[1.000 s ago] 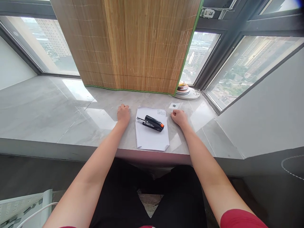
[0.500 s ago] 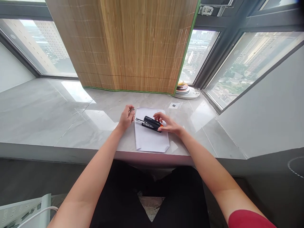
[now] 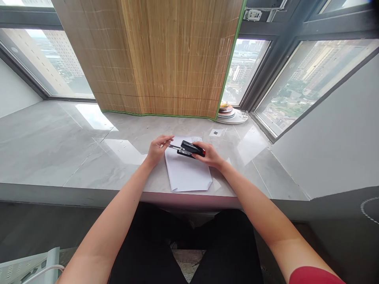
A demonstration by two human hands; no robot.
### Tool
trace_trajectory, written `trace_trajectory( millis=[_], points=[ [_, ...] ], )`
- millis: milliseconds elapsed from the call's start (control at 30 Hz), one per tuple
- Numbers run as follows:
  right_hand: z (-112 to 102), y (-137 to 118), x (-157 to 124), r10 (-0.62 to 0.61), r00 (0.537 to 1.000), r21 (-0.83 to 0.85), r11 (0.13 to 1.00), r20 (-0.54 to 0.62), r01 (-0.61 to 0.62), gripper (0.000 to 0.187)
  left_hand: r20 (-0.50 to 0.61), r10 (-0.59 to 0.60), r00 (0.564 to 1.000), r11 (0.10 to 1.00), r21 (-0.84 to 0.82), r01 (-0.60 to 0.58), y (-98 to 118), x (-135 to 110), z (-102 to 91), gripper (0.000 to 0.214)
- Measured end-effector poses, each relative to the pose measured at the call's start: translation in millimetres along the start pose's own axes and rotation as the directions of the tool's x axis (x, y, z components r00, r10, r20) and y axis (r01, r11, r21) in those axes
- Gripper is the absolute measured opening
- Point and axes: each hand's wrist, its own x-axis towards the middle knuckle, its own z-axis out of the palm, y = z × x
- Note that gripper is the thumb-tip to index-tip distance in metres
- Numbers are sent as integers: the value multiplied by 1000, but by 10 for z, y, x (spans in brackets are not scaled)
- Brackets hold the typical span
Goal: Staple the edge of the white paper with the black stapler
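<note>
A black stapler (image 3: 190, 149) with an orange end lies over the far part of a white sheet of paper (image 3: 187, 173) on the grey stone sill (image 3: 74, 146). My right hand (image 3: 209, 155) is closed around the stapler's orange end. My left hand (image 3: 158, 148) pinches the metal tip at the stapler's other end, fingers pressed together. The sheet's near right corner is folded.
A bamboo blind (image 3: 166, 59) hangs behind the sill. A stack of plates (image 3: 227, 112) stands at the back right by the window. A small white slip (image 3: 216, 132) lies beyond the paper. A white appliance with a cable (image 3: 26, 268) sits at the lower left.
Both hands left the sill beside the paper and came in to the stapler. My right hand now grips its orange end, my left hand pinches its metal tip, and the stapler shifted slightly farther away.
</note>
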Motion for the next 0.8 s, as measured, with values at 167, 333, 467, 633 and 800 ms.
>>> trace_trajectory(
  millis=[167,333,467,633,800],
  points=[
    [-44,-7,8,8,1000,8,1000,13,-8,38,90,3,996,996,92,-11,18,-27,5,26],
    [-46,-58,22,-10,999,27,1000,36,9,36,207,15,978,999,47,-25,-19,-27,4,26],
    [-53,-70,26,-8,999,25,1000,35,7,35,255,-7,967,999,39,-3,-42,-23,8,28],
    [-65,-66,18,-9,999,35,999,48,8,35,273,-24,962,998,65,6,-73,-26,4,27],
    [-90,-82,11,-9,1000,62,998,22,8,34,309,-20,951,997,75,-3,-67,-28,-3,26]
  ],
)
